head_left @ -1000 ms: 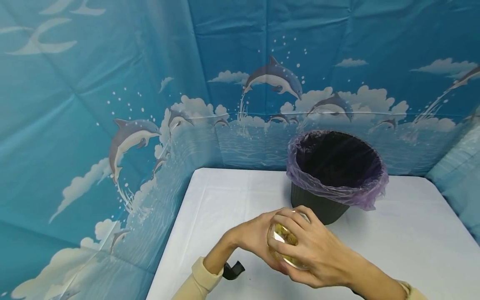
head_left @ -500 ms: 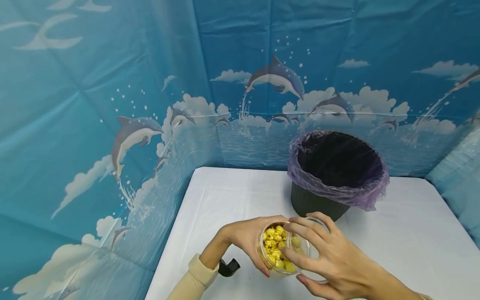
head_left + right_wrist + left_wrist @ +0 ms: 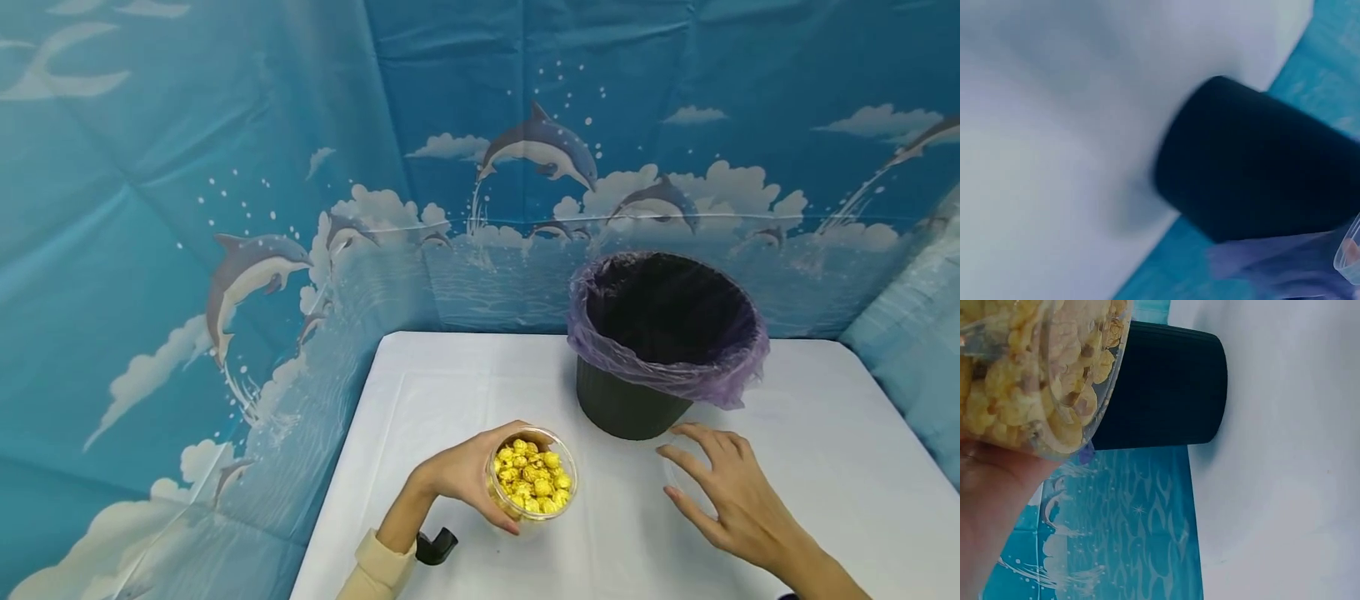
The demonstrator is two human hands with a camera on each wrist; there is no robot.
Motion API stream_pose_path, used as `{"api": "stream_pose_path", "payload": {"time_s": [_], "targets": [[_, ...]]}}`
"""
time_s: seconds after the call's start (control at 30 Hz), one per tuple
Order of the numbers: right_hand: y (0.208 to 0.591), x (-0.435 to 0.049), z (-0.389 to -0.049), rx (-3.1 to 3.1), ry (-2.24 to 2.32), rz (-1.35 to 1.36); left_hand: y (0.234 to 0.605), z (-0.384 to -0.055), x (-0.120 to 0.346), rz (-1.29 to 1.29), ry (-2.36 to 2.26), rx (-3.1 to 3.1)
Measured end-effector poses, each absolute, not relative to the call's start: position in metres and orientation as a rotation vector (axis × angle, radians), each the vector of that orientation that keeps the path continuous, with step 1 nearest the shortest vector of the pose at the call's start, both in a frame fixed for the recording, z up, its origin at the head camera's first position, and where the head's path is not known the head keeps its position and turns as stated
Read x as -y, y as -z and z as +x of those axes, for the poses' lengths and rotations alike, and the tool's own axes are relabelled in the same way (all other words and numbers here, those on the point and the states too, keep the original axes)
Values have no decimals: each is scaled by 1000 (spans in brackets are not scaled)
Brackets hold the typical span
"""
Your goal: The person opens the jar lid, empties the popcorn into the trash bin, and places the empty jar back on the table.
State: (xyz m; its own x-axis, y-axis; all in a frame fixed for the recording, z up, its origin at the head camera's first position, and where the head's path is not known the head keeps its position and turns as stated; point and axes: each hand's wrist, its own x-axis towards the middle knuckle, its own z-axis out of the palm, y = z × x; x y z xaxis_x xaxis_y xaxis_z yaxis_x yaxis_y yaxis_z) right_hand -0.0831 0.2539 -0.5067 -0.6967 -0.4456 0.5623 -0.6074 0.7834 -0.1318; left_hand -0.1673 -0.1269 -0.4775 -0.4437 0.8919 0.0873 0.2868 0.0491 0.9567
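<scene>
My left hand [image 3: 468, 479] grips a clear round plastic jar [image 3: 534, 517] from its left side, thumb in front. Yellow popcorn [image 3: 532, 479] fills the jar, whose mouth is uncovered and faces up toward the head camera. In the left wrist view the jar's clear wall and the popcorn [image 3: 1007, 394] take up the upper left corner. Apart from it, to the right, my right hand [image 3: 738, 500] holds a thin transparent lid [image 3: 688, 492] between thumb and fingers. Only the edge of that lid [image 3: 1349, 259] shows in the right wrist view.
A black bin [image 3: 630, 400] lined with a purple plastic bag [image 3: 675, 379] stands behind the hands on the white table [image 3: 450, 375]. A blue dolphin-print curtain [image 3: 480, 100] surrounds the table's back and sides. A black curved piece [image 3: 437, 547] shows by the left wrist.
The right hand has lifted the lid off the jar and carried it to the right. The jar, now uncovered, has shifted slightly left in the left hand.
</scene>
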Motion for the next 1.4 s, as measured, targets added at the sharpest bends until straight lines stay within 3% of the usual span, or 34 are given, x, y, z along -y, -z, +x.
{"api": "stream_pose_path", "payload": {"time_s": [0.43,0.97,1.4], "targets": [[569,-282,-101,2539,-417,659,493,-160,137,1156,-1456,-1840],[633,-298,-98,2568,-476,499,497,-159,136,1115,-1438,-1867],[645,-298,-93,2632,-500,421,499,-158,135,1041,-1402,-1873]]}}
